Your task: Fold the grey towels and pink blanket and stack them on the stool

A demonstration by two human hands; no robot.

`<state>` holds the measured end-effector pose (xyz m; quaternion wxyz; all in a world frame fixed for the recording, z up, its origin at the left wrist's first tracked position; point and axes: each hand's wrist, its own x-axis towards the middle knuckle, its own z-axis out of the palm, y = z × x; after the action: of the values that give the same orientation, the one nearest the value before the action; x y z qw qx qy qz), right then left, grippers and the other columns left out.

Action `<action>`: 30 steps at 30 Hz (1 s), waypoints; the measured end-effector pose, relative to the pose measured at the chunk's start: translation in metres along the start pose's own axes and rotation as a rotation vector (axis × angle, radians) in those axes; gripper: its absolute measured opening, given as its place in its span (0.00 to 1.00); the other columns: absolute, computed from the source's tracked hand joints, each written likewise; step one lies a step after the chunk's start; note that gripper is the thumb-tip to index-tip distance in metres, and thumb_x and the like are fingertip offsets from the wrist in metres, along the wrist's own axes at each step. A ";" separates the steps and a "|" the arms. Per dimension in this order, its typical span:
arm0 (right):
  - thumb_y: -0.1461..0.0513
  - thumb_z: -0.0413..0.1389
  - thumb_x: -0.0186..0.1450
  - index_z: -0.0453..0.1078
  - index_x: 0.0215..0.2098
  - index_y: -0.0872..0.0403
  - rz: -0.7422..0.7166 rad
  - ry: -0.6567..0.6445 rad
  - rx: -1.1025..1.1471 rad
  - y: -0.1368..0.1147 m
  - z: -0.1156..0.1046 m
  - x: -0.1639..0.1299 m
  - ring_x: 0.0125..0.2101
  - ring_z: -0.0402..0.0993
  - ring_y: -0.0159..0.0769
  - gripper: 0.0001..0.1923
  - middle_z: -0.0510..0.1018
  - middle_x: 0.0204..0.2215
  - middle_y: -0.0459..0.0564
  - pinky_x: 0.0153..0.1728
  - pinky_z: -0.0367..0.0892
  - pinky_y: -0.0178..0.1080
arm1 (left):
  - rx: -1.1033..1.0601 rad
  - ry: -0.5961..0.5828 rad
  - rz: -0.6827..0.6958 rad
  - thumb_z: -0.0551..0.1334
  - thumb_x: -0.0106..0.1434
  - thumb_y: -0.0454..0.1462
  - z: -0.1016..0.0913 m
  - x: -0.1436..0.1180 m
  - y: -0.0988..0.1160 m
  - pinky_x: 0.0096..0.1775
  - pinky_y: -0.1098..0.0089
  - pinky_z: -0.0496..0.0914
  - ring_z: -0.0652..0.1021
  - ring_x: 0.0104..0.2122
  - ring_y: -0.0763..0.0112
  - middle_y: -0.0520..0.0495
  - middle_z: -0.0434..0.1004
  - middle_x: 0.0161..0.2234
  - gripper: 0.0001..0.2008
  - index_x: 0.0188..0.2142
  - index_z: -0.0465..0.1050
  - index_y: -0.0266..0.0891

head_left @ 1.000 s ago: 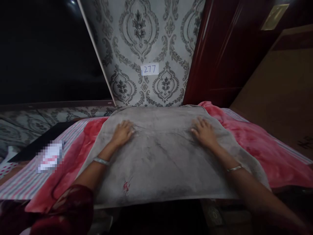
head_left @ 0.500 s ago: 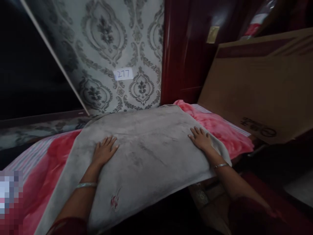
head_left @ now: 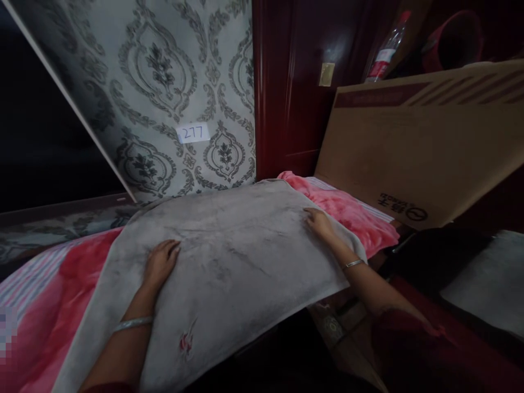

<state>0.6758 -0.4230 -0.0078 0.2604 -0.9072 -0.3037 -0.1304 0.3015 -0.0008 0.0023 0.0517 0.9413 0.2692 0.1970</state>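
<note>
Lying flat across the middle of the frame, a grey towel [head_left: 229, 262] covers most of a pink blanket [head_left: 347, 210], which shows past its edges at lower left and at centre right. The left hand [head_left: 159, 265] rests palm down on the towel left of centre, fingers released and spread loosely on the cloth, grasping nothing; a silver bangle [head_left: 131, 324] circles its wrist. The right hand [head_left: 318, 222] rests on the towel's right edge, right of centre, fingers extended and touching the cloth; whether they pinch the edge cannot be told. A thin bracelet [head_left: 352, 264] sits on that wrist. A small red embroidered mark [head_left: 186, 343] shows on the towel near its lower edge. Striped bedding [head_left: 24, 278] shows at the far left under the blanket. Behind, in the upper left of the frame, a damask-patterned wall [head_left: 164, 82] carries a white label [head_left: 192, 132] reading 277. A dark red wooden door [head_left: 295, 98] stands at upper centre. A large cardboard box [head_left: 417, 147] leans at the right, touching the blanket's far end, and a plastic bottle [head_left: 385, 49] shows above it at upper right.
</note>
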 end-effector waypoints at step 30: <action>0.57 0.50 0.70 0.75 0.57 0.50 -0.459 -0.104 0.114 -0.098 0.092 0.020 0.57 0.67 0.50 0.20 0.76 0.56 0.55 0.58 0.62 0.53 | 0.035 0.134 0.004 0.52 0.67 0.32 -0.016 0.022 0.037 0.48 0.58 0.66 0.74 0.44 0.54 0.39 0.77 0.38 0.09 0.35 0.70 0.41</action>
<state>0.6381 -0.2955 -0.0374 0.2588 -0.8036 -0.5218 -0.1221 0.3303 -0.0214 0.0317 0.0166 0.9273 0.2734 0.2550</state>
